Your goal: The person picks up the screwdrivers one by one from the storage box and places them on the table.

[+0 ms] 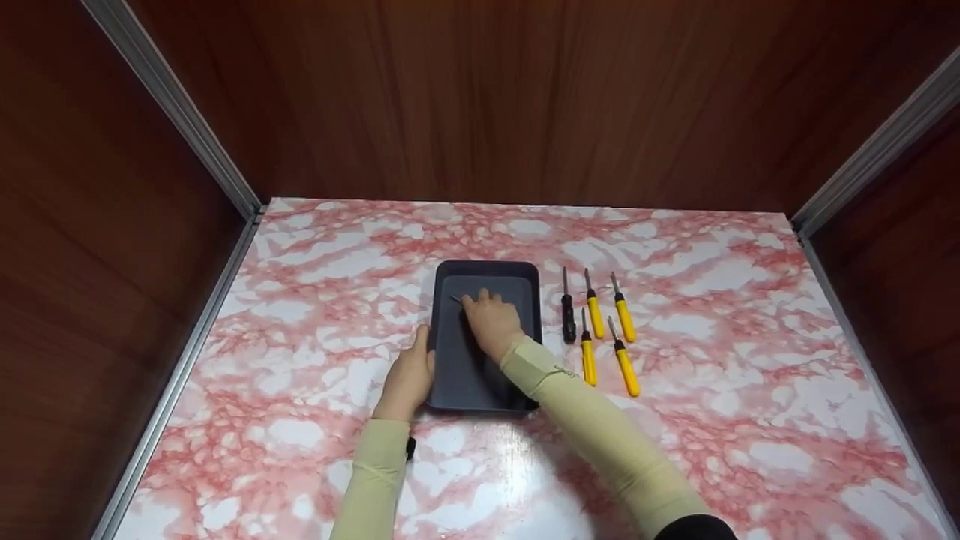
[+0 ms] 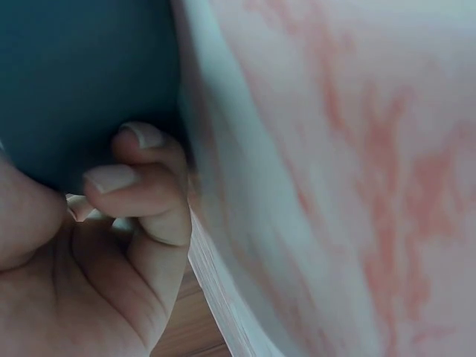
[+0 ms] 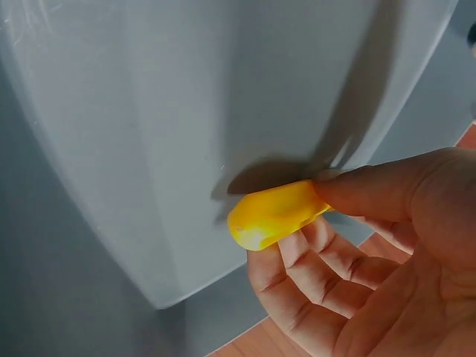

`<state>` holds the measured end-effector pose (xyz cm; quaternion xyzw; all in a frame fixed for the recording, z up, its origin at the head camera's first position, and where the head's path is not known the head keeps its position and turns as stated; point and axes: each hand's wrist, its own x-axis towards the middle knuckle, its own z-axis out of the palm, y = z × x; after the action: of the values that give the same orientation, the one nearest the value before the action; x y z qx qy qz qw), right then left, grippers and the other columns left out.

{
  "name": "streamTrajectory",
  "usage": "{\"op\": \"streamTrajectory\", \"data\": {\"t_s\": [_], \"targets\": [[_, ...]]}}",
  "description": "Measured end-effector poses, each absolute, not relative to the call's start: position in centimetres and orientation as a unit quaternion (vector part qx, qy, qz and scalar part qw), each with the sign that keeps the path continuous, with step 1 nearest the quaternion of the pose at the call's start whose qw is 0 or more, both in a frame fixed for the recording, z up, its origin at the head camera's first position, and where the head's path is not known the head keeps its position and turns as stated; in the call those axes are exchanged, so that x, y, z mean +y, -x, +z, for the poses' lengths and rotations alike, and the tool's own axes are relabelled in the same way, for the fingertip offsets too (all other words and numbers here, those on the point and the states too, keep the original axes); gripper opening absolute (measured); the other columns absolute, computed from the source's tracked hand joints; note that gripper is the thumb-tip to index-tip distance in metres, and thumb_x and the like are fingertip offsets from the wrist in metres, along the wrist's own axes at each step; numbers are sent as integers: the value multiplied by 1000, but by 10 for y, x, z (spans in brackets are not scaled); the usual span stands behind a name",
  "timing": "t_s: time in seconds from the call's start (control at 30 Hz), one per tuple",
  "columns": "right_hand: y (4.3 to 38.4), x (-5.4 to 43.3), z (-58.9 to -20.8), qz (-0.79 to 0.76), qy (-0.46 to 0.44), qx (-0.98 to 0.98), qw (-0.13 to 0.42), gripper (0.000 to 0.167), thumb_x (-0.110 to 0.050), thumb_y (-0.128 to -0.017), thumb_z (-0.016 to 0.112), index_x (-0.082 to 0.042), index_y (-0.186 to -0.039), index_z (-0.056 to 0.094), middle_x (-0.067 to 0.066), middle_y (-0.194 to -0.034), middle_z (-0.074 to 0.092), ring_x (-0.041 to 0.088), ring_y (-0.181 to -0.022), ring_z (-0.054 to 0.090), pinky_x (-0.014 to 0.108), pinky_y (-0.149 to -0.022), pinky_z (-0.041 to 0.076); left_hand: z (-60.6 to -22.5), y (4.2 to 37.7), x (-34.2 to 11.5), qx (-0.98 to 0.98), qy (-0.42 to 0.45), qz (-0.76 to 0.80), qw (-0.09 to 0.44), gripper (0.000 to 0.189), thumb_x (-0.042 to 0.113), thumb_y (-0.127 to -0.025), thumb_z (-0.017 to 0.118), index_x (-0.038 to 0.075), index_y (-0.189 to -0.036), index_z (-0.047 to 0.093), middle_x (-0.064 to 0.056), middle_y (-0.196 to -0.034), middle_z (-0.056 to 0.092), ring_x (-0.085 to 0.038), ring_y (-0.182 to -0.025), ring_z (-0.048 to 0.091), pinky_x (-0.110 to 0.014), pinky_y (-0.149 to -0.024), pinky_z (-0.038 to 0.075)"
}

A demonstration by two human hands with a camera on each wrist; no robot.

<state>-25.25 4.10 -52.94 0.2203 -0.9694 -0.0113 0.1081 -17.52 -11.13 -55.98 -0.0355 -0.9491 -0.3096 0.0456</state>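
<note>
Inside the dark grey tray [image 1: 459,375], my right hand [image 1: 493,324] pinches a screwdriver by its yellow handle [image 3: 274,214]. The thumb is on one side of the handle and the fingers on the other, close over the tray floor. In the head view only the tip of its metal shaft [image 1: 454,298] shows past the hand, pointing to the upper left. My left hand [image 1: 409,375] holds the tray's left side. In the left wrist view its curled fingers [image 2: 141,190] press against the tray's outer wall [image 2: 89,82].
Right of the tray lie several yellow-handled screwdrivers [image 1: 625,369] and one black-handled screwdriver [image 1: 568,319], shafts pointing to the back. The table [image 1: 300,360] has a red and white marbled top. Brown wood panels [image 1: 480,97] enclose it at the back and both sides.
</note>
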Motion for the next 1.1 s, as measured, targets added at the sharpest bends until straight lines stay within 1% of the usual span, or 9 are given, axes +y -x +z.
{"op": "streamTrajectory", "data": {"t_s": [0.17,0.33,0.47,0.63,0.73,0.87,1.0,1.1], "targets": [[250,43,-525,-9,-226,-967,121,19,-6,-90,56,-9,-106,65,16,-90,62,29,-75,64,42,-52,52,-561,176,-111,-948,24,-315,33,43,10,-98,52,7,-138,38,-22,-72,62,-34,-59,61,-47,-54,46],[248,46,-522,7,-225,-960,169,16,-5,-89,54,-8,-102,65,16,-85,61,29,-71,63,42,-50,52,-560,175,-110,-948,24,-316,36,42,10,-98,52,6,-138,38,-23,-75,63,-36,-63,63,-49,-57,47],[247,49,-520,17,-223,-955,195,14,-6,-88,57,-8,-100,64,16,-85,60,30,-70,62,42,-49,51,-559,175,-110,-948,27,-313,44,42,10,-97,52,5,-137,39,-24,-76,63,-37,-64,63,-50,-58,46],[246,53,-516,8,-223,-956,188,20,-5,-85,62,-9,-105,65,15,-88,60,29,-72,62,41,-49,51,-558,174,-111,-947,35,-314,50,41,9,-97,53,4,-136,40,-21,-70,62,-35,-60,61,-49,-54,45],[245,54,-513,6,-224,-958,180,23,-5,-84,64,-10,-107,64,15,-90,60,30,-74,61,41,-50,51,-559,174,-111,-947,37,-314,51,40,9,-97,53,4,-135,40,-21,-70,62,-35,-60,61,-48,-54,45],[245,57,-509,4,-222,-960,168,29,-8,-84,65,-12,-112,64,15,-96,60,31,-81,61,43,-56,52,-560,175,-111,-948,38,-311,54,39,9,-97,53,4,-134,40,-23,-71,62,-37,-61,62,-49,-55,45],[243,61,-505,3,-218,-962,162,30,-9,-85,63,-14,-115,62,16,-102,59,33,-87,59,47,-64,50,-560,175,-111,-948,40,-311,57,38,9,-97,53,4,-132,40,-22,-70,61,-37,-60,61,-49,-53,45],[240,66,-504,-3,-218,-962,166,31,-7,-88,60,-16,-117,62,17,-104,58,34,-90,57,49,-65,49,-560,175,-111,-948,42,-311,58,38,9,-97,53,4,-132,40,-20,-67,60,-35,-57,60,-48,-52,44]]}}
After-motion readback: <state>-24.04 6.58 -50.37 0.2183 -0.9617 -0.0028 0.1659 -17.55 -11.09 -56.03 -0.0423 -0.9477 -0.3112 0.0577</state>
